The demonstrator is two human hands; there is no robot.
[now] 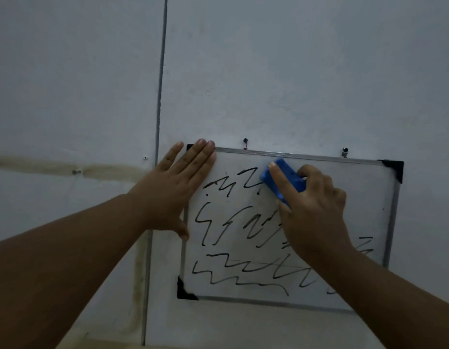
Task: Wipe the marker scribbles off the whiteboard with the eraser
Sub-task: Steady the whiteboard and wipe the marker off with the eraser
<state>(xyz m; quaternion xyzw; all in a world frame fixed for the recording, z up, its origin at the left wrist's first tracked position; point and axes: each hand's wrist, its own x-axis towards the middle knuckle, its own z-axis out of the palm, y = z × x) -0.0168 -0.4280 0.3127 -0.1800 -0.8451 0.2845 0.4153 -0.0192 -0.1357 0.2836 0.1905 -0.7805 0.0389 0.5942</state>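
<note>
whiteboard [364,197] — wall-hung, tilted, black scribbles [233,227] across it | eraser [285,180] — blue, pressed near top edge

My left hand [175,190] lies flat and open, palm forward, its four fingers held together and pointing up and to the right, the thumb spread downward. The fingertips reach the top left corner of the whiteboard [364,197], and the palm presses over its left edge. My left forearm runs bare from the lower left up to the wrist. My right hand [316,210] is curled around the blue eraser [281,178], index finger stretched along its top, the other fingers bent over its far side, thumb tucked beneath. My right forearm comes in bare from the lower right, the wrist bent slightly upward.
</note>
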